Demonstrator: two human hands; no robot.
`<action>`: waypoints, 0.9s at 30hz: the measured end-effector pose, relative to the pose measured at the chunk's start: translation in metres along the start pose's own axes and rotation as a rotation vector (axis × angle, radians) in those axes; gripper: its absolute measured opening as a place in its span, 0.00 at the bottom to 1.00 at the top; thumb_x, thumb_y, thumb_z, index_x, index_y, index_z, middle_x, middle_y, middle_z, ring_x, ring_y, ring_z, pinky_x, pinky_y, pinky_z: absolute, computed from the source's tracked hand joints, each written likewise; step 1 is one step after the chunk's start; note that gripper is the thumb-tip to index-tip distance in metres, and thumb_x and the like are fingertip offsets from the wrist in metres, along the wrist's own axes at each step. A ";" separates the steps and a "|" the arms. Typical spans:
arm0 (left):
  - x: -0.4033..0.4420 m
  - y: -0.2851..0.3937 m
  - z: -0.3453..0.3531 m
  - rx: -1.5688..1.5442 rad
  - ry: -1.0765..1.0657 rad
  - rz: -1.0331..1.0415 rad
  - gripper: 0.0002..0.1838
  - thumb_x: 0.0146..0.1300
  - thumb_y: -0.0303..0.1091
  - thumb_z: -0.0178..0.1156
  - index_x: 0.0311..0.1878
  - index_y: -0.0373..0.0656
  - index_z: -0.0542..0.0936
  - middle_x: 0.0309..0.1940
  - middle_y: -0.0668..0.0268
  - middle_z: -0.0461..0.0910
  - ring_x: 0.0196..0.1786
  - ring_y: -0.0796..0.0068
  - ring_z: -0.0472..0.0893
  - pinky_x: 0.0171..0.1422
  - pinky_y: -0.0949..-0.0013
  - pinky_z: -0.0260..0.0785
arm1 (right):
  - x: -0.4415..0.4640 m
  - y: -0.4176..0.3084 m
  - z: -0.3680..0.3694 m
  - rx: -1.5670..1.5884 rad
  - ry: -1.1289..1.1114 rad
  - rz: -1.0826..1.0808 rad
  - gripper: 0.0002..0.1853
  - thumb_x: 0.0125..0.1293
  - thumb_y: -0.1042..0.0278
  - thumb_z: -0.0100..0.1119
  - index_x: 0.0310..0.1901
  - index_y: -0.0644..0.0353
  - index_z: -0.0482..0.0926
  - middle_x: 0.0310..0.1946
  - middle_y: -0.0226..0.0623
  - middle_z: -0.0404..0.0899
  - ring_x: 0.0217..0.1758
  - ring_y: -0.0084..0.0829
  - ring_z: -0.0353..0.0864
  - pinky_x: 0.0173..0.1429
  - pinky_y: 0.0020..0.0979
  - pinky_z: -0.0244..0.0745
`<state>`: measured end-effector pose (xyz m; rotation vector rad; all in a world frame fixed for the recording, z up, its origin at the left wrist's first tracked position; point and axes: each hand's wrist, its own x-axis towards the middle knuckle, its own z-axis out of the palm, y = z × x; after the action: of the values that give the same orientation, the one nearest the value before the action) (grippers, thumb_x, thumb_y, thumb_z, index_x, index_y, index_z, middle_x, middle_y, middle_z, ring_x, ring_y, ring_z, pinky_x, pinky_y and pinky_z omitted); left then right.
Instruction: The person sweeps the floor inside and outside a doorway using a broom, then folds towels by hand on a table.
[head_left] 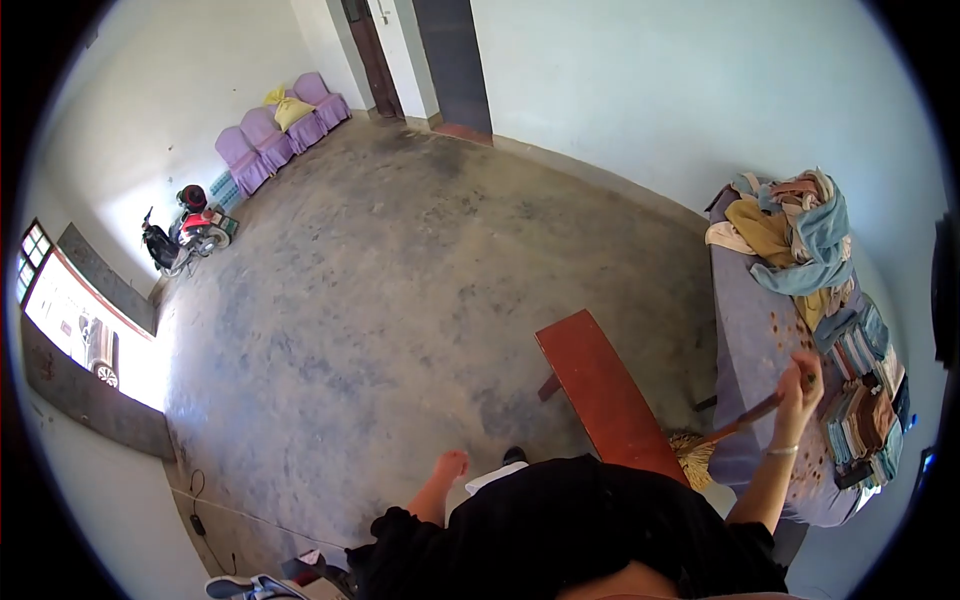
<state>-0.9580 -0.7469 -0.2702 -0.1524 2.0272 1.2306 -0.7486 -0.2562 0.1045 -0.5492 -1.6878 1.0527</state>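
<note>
Stretching across the room, a stained grey floor (pixel 400 300) reaches a cloth-draped table (pixel 745 330) on the right, then a red bench (pixel 605 385). Just beside the bench is a straw broom (pixel 692 455), its handle grasped in the right hand (pixel 797 395); the left hand (pixel 452 467) looks loosely curled, contents unclear. A firm grip and bristles kept low, angled past the bench, would likely give best control
</note>
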 end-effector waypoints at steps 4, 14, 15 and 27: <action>0.016 0.051 -0.036 -0.428 0.218 -0.035 0.14 0.57 0.38 0.52 0.18 0.42 0.74 0.11 0.69 0.70 0.15 0.80 0.69 0.18 0.73 0.57 | 0.011 0.011 0.072 -0.016 -0.088 0.046 0.03 0.58 0.77 0.50 0.34 0.61 0.74 0.18 0.21 0.65 0.17 0.11 0.58 0.20 0.16 0.51; -0.003 -0.066 -0.121 0.740 -0.043 0.173 0.16 0.57 0.34 0.48 0.14 0.43 0.68 0.10 0.63 0.70 0.13 0.69 0.69 0.17 0.67 0.60 | 0.038 0.040 0.172 -0.091 -0.193 0.109 0.04 0.57 0.79 0.51 0.32 0.63 0.75 0.20 0.20 0.65 0.20 0.10 0.56 0.22 0.16 0.50; -0.007 -0.076 -0.119 0.703 -0.034 0.172 0.15 0.57 0.35 0.48 0.14 0.43 0.68 0.11 0.63 0.70 0.13 0.69 0.69 0.17 0.66 0.59 | 0.043 0.041 0.177 -0.075 -0.205 0.133 0.04 0.57 0.79 0.51 0.33 0.63 0.75 0.20 0.20 0.65 0.20 0.10 0.56 0.23 0.16 0.50; 0.104 0.006 -0.110 0.603 0.231 0.631 0.13 0.59 0.36 0.47 0.22 0.41 0.71 0.16 0.61 0.72 0.13 0.71 0.69 0.15 0.65 0.59 | 0.126 0.090 0.186 -0.149 0.071 -0.078 0.02 0.57 0.78 0.52 0.32 0.64 0.74 0.16 0.18 0.57 0.20 0.10 0.53 0.23 0.17 0.48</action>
<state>-1.0936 -0.8046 -0.3044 0.7109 2.6670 0.9031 -0.9783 -0.1833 0.0768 -0.6047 -1.7198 0.8468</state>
